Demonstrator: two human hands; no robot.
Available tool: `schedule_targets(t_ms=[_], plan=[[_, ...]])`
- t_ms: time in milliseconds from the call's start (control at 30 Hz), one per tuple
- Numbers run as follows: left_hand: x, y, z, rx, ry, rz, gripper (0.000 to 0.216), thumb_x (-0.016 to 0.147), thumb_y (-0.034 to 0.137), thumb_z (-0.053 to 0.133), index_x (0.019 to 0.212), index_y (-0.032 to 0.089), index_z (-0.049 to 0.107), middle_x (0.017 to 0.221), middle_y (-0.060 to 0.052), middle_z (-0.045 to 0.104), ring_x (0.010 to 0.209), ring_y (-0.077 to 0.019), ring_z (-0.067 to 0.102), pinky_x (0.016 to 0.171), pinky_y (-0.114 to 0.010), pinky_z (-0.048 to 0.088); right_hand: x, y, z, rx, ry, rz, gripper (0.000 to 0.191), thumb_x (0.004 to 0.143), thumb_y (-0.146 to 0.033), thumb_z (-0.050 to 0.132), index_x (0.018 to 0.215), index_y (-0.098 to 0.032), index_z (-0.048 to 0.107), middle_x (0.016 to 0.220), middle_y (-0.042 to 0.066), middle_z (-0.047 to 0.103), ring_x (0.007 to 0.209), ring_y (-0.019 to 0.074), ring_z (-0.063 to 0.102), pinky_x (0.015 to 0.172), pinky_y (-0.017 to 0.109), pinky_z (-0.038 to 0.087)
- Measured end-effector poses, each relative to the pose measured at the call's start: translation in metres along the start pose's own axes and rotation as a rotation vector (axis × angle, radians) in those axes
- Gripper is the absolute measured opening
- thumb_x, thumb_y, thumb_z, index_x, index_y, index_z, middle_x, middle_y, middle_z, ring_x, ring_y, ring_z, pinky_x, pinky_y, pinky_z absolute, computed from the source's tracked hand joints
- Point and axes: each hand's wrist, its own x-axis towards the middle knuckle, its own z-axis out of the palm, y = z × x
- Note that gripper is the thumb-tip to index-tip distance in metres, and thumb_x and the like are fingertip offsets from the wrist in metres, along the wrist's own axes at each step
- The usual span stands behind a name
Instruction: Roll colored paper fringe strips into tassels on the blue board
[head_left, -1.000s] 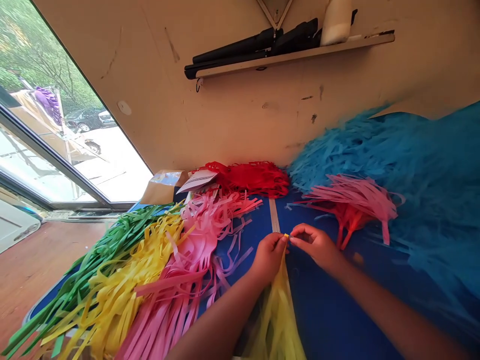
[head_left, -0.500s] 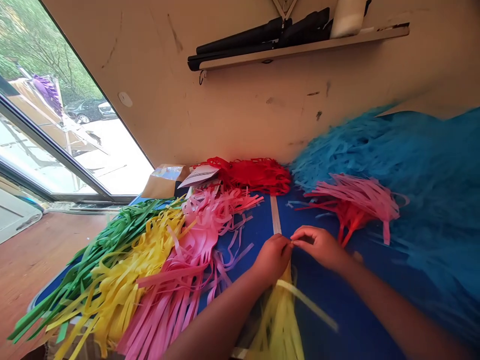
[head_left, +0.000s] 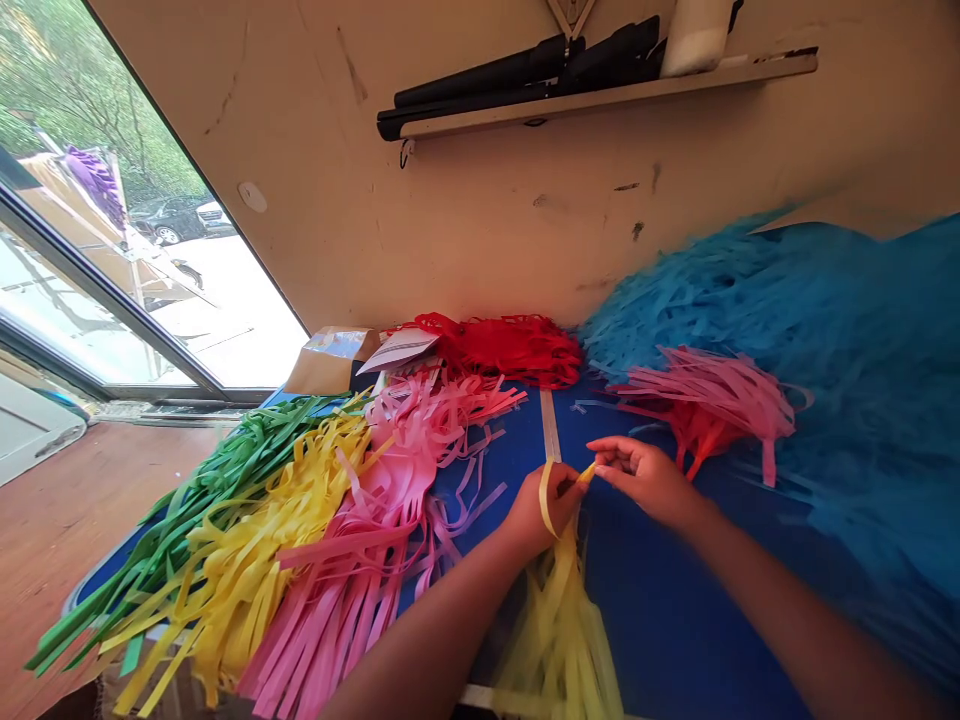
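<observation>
My left hand [head_left: 544, 508] is closed around the gathered top of a yellow tassel [head_left: 561, 630], whose strips hang toward the table's near edge. A loose yellow strip [head_left: 546, 500] loops over the back of that hand. Facing it, my right hand [head_left: 641, 482] has its thumb and fingers bent at a small twisted yellow tip, which sticks out of the left hand's fingers; the grip looks like a pinch. Both hands are just above the blue table [head_left: 652, 600].
Left of my hands lie bundles of pink [head_left: 360, 580], yellow [head_left: 270, 540] and green strips [head_left: 240, 470]. Red strips [head_left: 517, 350] rest by the wall, near a brown package [head_left: 322, 372]. On the right are pink-and-red tassels [head_left: 720, 395] and a large blue heap [head_left: 825, 330]. Above hangs a shelf [head_left: 615, 105].
The loose yellow strip has swung from the tassel's right side to a loop over my left hand. My right hand has shifted slightly, and the yellow tip now shows between the hands.
</observation>
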Motion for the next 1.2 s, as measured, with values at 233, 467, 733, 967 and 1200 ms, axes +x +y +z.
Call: schedule_targets(t_ms=[233,467,733,967,1200], plan=[[0.0,0.0,0.0,-0.009,-0.002,0.002,0.017,0.081,0.028,0.049,0.07,0.017,0.056,0.061,0.003,0.047,0.057,-0.0114,0.043,0.054,-0.022,0.031,-0.002,0.0,0.003,0.008,-0.047,0.033,0.038,0.058,-0.037,0.064,0.092,-0.018,0.062,0.076,0.002,0.059,0.061,0.0121,0.054,0.059,0.027,0.045],[0.0,0.001,-0.002,0.031,-0.012,0.021,0.017,0.081,0.028,0.049,0.07,0.017,0.057,0.063,0.002,0.05,0.058,-0.0115,0.044,0.055,-0.023,0.032,-0.001,0.005,0.004,0.0,-0.085,0.044,0.037,0.058,-0.035,0.063,0.091,-0.017,0.062,0.079,0.003,0.061,0.064,0.0127,0.055,0.06,0.027,0.044],[0.001,-0.002,0.0,0.024,-0.008,0.0,0.017,0.079,0.03,0.052,0.071,0.018,0.06,0.064,0.001,0.055,0.058,-0.0121,0.047,0.054,-0.023,0.034,0.0,0.01,0.001,0.097,-0.156,0.085,0.037,0.057,-0.035,0.069,0.089,-0.018,0.062,0.078,0.002,0.063,0.065,0.0123,0.056,0.061,0.026,0.045],[0.001,-0.002,0.001,-0.04,-0.004,-0.057,0.017,0.076,0.032,0.055,0.075,0.017,0.062,0.064,0.001,0.055,0.058,-0.0119,0.047,0.054,-0.022,0.035,0.001,0.002,-0.004,0.076,-0.114,0.07,0.029,0.061,-0.046,0.066,0.067,-0.018,0.06,0.059,-0.002,0.056,0.053,0.011,0.05,0.055,0.026,0.042],[0.0,0.001,0.001,-0.122,-0.035,-0.064,0.016,0.077,0.03,0.054,0.079,0.017,0.062,0.064,0.001,0.055,0.059,-0.0112,0.047,0.055,-0.022,0.036,-0.006,-0.013,0.003,-0.137,-0.176,-0.031,0.02,0.067,-0.039,0.058,0.065,-0.02,0.062,0.061,0.0,0.058,0.059,0.0134,0.05,0.057,0.027,0.04]])
